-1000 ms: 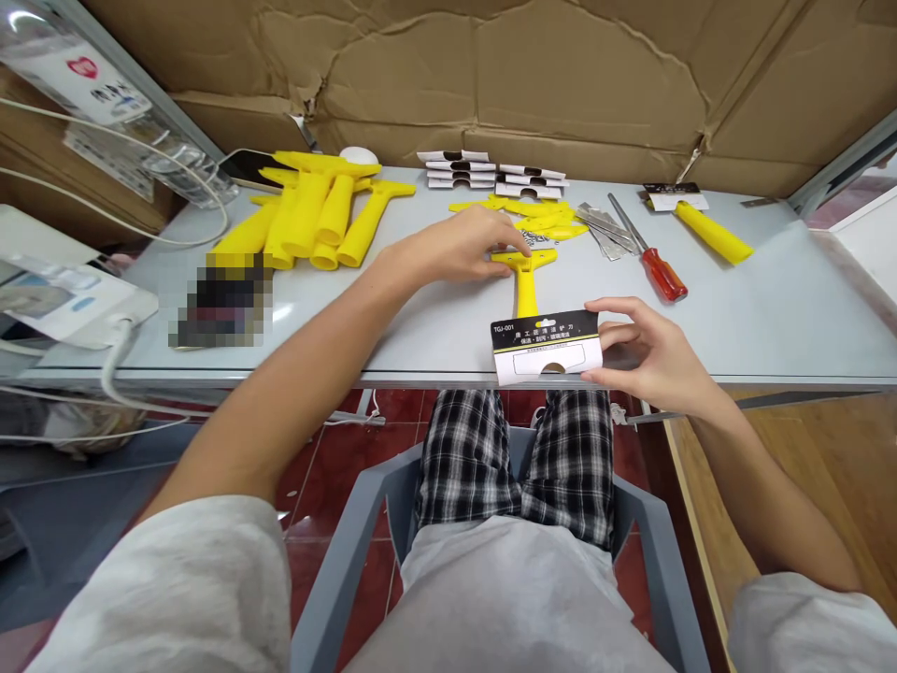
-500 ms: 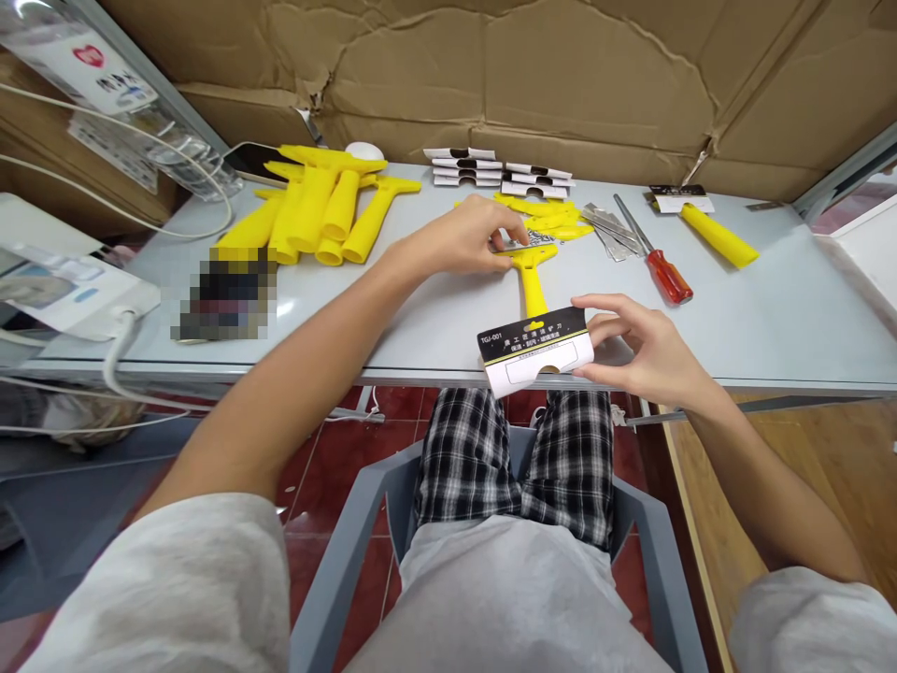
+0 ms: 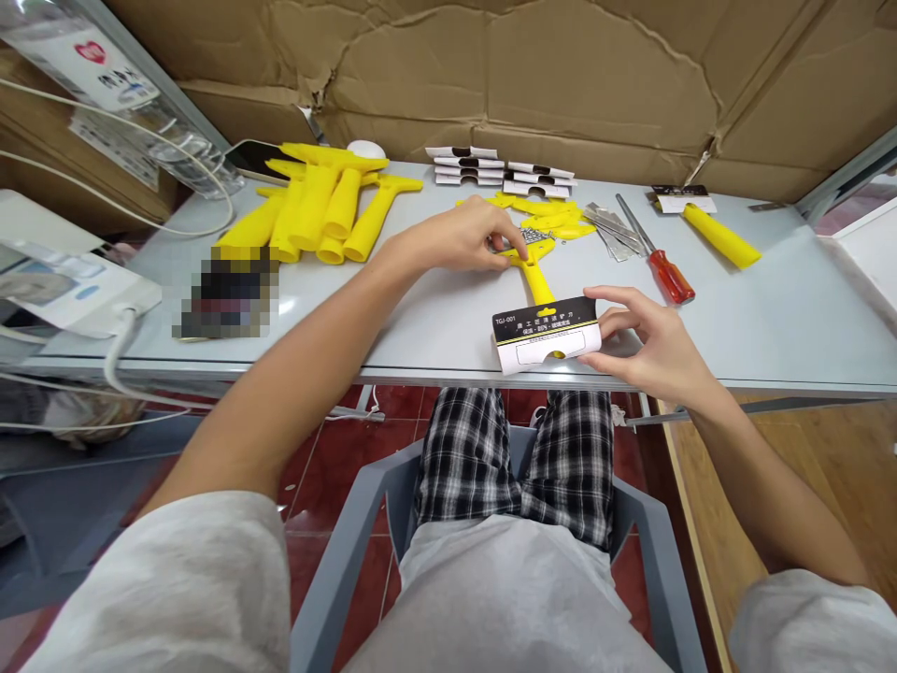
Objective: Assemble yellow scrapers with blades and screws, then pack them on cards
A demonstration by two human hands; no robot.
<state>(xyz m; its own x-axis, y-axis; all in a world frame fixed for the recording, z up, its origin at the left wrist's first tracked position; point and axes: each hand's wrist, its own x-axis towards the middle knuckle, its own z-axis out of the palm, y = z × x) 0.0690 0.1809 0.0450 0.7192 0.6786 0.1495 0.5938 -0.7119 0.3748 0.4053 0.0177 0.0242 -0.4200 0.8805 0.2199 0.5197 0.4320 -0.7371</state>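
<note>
A yellow plastic scraper handle (image 3: 538,283) lies in front of me, its wide head pointing away. My left hand (image 3: 476,236) pinches the head at its left end with thumb and fingertips. My right hand (image 3: 641,338) grips the right edge of a folded black-and-white card sleeve (image 3: 547,329) between thumb and fingers. That sleeve hangs at the table's front edge and covers the lower end of the handle. Just beyond the head are small screws (image 3: 538,236) and several flat yellow pieces (image 3: 557,220).
A pile of yellow handles (image 3: 315,206) is at left, near a pixelated dark object (image 3: 228,294). Stacked card sleeves (image 3: 466,168) stand at the back. On the right are metal blades (image 3: 611,229), a red screwdriver (image 3: 669,276) and a scraper with a card (image 3: 721,236).
The card sleeve has moved slightly right and up, nearer the table. The yellow handle's lower end has swung a little to the right. My left hand stays at its head.
</note>
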